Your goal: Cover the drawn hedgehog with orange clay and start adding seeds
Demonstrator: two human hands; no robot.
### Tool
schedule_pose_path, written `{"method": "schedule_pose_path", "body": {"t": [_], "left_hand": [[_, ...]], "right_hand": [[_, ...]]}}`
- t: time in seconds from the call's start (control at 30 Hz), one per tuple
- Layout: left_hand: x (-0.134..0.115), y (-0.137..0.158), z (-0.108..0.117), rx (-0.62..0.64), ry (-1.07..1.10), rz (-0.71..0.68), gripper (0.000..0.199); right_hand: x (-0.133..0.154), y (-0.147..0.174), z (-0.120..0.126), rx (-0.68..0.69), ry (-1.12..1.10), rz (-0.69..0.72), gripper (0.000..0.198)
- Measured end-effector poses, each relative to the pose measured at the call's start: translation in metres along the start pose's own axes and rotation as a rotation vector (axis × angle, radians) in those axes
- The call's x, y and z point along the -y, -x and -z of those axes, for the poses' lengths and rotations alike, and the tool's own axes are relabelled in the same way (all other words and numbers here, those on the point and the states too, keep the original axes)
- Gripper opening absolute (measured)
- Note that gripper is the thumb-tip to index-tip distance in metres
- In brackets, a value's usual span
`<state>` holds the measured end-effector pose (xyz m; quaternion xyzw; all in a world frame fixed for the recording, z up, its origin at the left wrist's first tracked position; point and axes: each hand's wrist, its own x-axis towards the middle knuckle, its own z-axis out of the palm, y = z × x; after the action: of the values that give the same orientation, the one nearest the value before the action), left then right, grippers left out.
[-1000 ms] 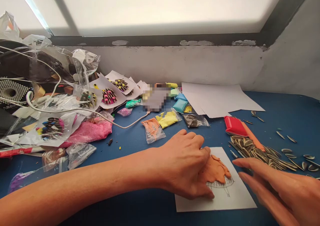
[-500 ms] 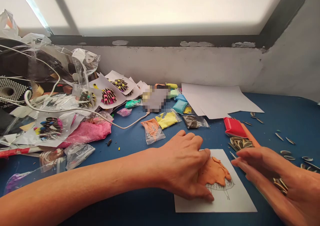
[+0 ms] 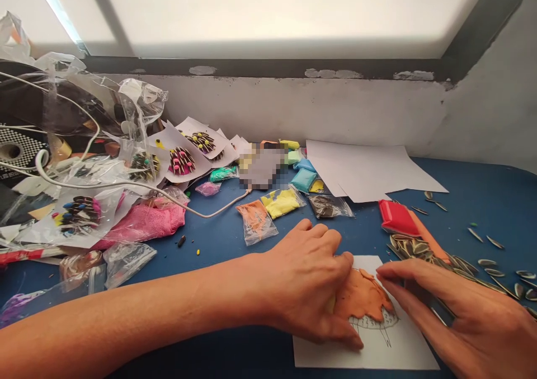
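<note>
A layer of orange clay covers much of a pencil-drawn animal, with legs visible, on a white paper sheet. My left hand rests over the clay's left side. Its thumb stretches onto the paper apart from the bent fingers, whose tips are partly hidden. My right hand reaches in from the right. Thumb and forefinger come together at the clay's upper right edge; whatever is between them, if anything, is too small to make out. Beyond that hand lie sunflower seeds, in a pile and scattered.
A red clay packet sits behind the seeds. Orange and yellow clay bags lie beyond my left hand. White sheets rest by the wall. A white cable crosses the left side, near seed-covered clay pieces and a pink cloth.
My right hand has moved left from the seeds to the clay's edge, uncovering more seeds. The left hand stays on the clay. The view has shifted slightly.
</note>
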<state>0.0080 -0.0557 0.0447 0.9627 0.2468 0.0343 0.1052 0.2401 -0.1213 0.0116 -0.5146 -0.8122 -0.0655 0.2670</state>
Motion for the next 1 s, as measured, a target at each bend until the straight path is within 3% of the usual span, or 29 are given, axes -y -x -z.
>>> {"method": "schedule_pose_path", "body": {"t": [0.4, 0.77, 1.0], "left_hand": [[0.0, 0.0, -0.001, 0.025, -0.006, -0.002, 0.063], [0.001, 0.001, -0.002, 0.013, -0.006, -0.007, 0.062], [-0.001, 0.001, 0.0, 0.024, -0.016, 0.006, 0.064]], "right_hand": [[0.012, -0.019, 0.001, -0.027, -0.004, 0.094, 0.021], [0.005, -0.001, 0.002, 0.095, 0.125, 0.198, 0.024], [0.003, 0.004, 0.009, 0.083, 0.136, 0.197, 0.03]]}}
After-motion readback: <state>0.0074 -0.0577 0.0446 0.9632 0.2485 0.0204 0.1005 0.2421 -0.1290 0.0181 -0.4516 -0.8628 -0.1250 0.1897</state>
